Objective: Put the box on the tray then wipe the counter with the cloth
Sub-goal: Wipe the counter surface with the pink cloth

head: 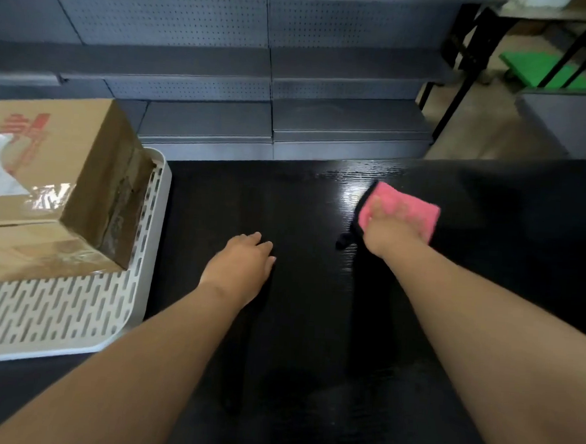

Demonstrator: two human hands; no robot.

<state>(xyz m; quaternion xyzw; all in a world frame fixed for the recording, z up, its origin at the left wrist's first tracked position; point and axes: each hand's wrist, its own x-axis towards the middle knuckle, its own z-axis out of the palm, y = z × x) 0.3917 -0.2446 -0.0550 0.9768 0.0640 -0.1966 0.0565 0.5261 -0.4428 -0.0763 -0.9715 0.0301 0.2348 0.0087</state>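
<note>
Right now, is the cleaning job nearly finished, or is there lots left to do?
First part looks done: the box sits on the tray. Wiping is under way: the right hand presses the pink cloth on the dark counter, far right, and the left hand rests on it too. Left: the rest of the counter; how much is already wiped cannot be told.

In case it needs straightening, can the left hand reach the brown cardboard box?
Probably yes: only bare black counter lies between the left hand and the brown cardboard box on the white slotted tray.
</note>
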